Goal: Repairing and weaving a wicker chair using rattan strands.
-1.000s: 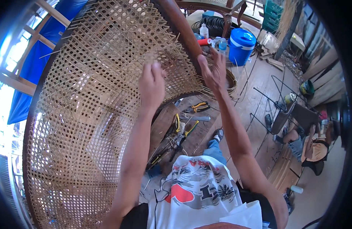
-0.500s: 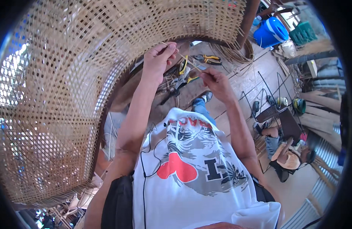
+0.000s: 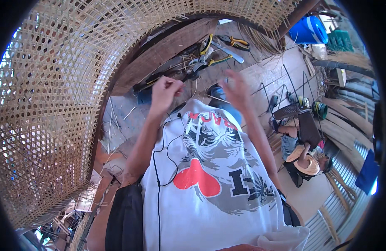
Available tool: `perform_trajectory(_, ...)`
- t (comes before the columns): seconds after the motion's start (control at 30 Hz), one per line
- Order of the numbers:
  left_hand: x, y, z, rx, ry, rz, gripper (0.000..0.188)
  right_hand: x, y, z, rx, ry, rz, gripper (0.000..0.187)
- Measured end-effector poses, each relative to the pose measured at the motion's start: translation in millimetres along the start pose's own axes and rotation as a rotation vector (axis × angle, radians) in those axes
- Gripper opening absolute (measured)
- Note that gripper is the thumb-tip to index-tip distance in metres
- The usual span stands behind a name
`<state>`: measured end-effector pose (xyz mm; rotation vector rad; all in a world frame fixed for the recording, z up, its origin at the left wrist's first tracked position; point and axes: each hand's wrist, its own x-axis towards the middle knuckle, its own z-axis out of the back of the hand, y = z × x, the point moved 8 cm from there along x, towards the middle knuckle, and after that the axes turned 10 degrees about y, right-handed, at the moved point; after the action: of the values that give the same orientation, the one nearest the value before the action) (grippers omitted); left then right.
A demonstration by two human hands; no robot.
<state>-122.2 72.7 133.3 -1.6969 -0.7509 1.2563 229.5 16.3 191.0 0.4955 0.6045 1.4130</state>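
Observation:
A large woven cane panel (image 3: 71, 62) in a dark wooden frame curves over the left and top. My left hand (image 3: 164, 93) is in front of my shirt, near the frame's wooden rail (image 3: 159, 60), fingers curled in; whether a strand is in them I cannot make out. Over my leg, my right hand (image 3: 239, 90) is smeared by motion, thumb and fingers apart. A thin pale cane strip (image 3: 218, 99) shows between the hands, and nothing visibly grips it. Beyond them lie yellow-and-black snips (image 3: 201, 62) and pliers (image 3: 234, 42) on the floor.
A cane coil (image 3: 264, 42) lies by the frame's right end. Farther right stand a blue water jug (image 3: 308, 31), a green basket (image 3: 340, 41) and a black metal chair frame (image 3: 301, 117). Another person (image 3: 303, 161) sits beside that frame. An earphone cord (image 3: 159, 196) hangs down my shirt.
Both hands have come down toward my body, away from the panel's edge. The strand stretched between them is no longer taut there. My view has shifted, so the panel sits higher.

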Motion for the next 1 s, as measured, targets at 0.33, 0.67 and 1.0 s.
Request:
perform_trajectory(0.33, 11, 88, 59, -0.069, -0.275, -0.018, 0.024, -2, -127, -78, 0.109, 0.327, 0.000, 0.027)
perform_trajectory(0.67, 14, 74, 115, 0.635, -0.611, -0.196, 0.028, -134, -591, 66, -0.270, 0.275, -0.433, 0.022)
perform_trajectory(1.0, 172, 37, -17, 1.322, -0.372, -0.202, 0.023, -77, -595, 52, -0.094, 0.244, -0.388, 0.023)
